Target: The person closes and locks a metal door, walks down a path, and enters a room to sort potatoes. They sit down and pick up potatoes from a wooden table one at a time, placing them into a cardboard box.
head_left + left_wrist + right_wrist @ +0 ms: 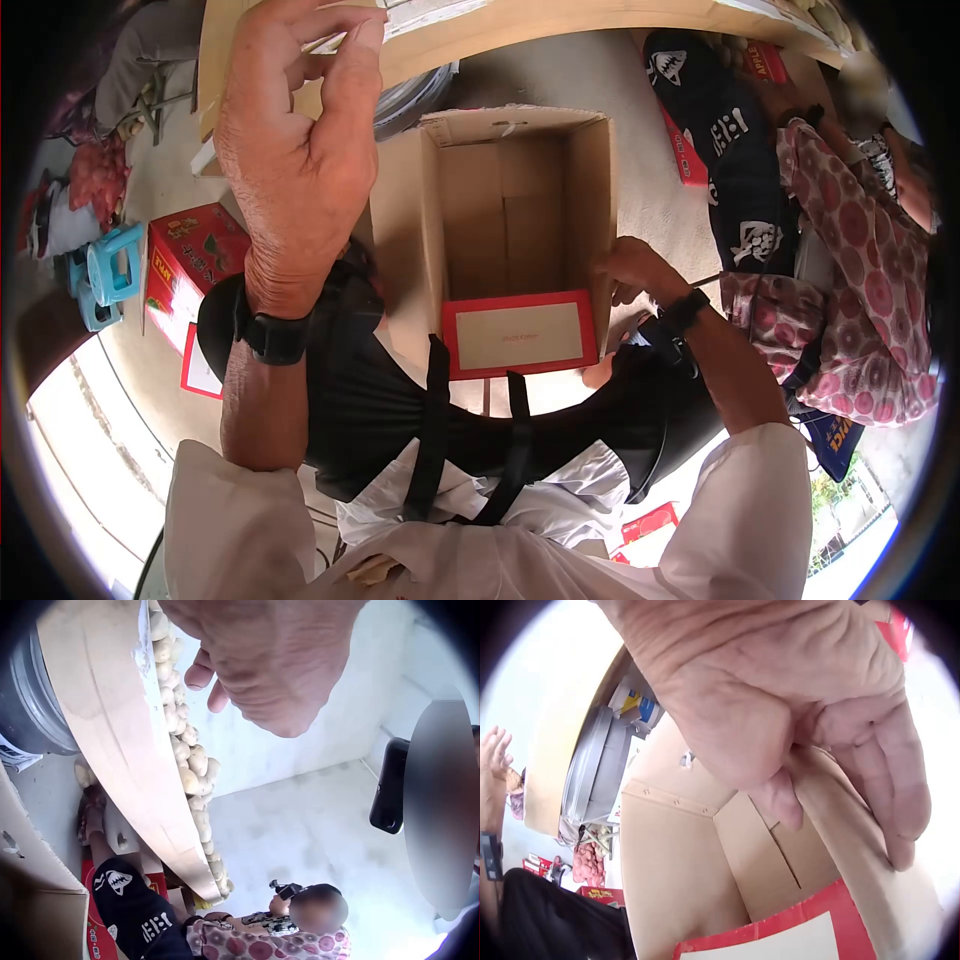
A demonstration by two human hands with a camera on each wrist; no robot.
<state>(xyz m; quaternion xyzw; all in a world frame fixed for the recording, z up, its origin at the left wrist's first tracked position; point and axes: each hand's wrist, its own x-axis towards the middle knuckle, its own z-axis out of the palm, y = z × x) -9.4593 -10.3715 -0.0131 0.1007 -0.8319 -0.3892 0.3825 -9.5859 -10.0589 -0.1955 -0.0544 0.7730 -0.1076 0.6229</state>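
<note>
An open cardboard box stands between the person's knees, its inside bare brown board. Along its near side, a flap shows a red border around a pale panel. My right hand grips the box's right wall; in the right wrist view the thumb lies inside and the fingers outside. Raised near the table edge, my left hand holds nothing visible, and its fingers look spread in the right wrist view. Potatoes lie along the wooden table board, below that hand in the left wrist view.
A red apple carton and a blue plastic stool stand at left. Under the table is a grey tub. Another person in patterned clothing sits at right, a black-clad leg stretched beside the box.
</note>
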